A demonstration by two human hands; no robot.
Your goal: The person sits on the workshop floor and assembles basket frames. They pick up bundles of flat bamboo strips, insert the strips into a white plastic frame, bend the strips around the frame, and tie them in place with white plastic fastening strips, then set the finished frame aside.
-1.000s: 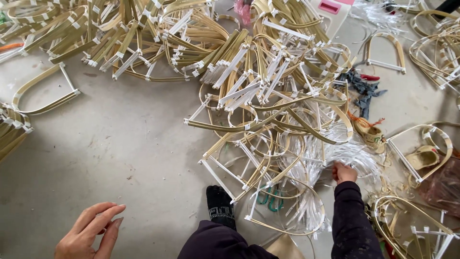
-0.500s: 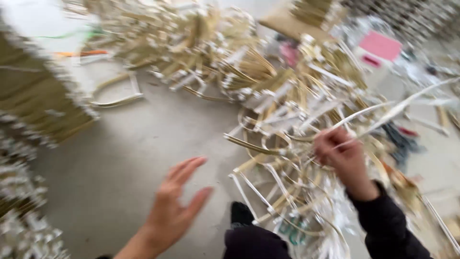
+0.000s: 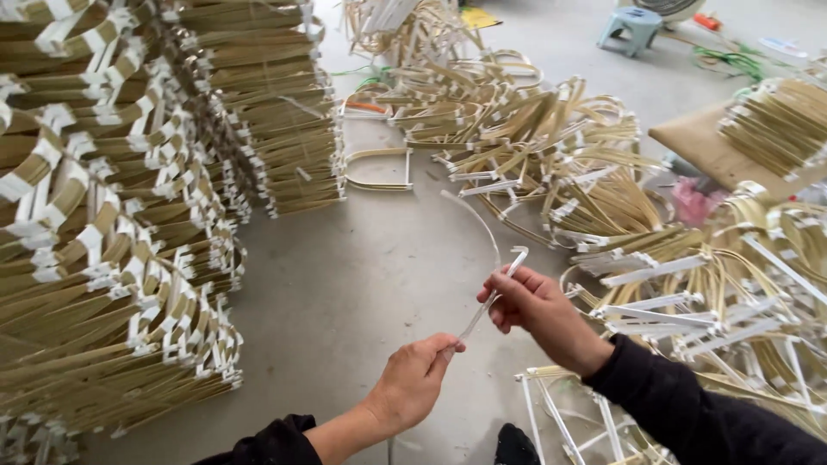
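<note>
A pale, translucent bent strip [image 3: 491,284] is held between two bare hands above a grey concrete floor [image 3: 345,284], seen from a head-worn camera looking down. The left hand [image 3: 413,383] is closed in a pinch at the strip's lower end, thumb pressed against the curled fingers. The right hand [image 3: 530,306] is closed higher up around the strip near its small white hooked end, so that the piece is stretched between the two grips and its long free curve arches up and away over the floor; held this way, it appears to be kept taut and clear of the piles. A tall, orderly stack of bamboo-coloured curved frames [image 3: 112,215] with white taped joints is ranged along the left, seemingly sorted work. Loose frames are heaped in a tangled pile [image 3: 551,146] ahead and to the right, within reach of the right hand. A single arched frame [image 3: 377,168] lies apart on the floor between stack and pile. A small blue stool [image 3: 636,26] stands far off at the top
</note>
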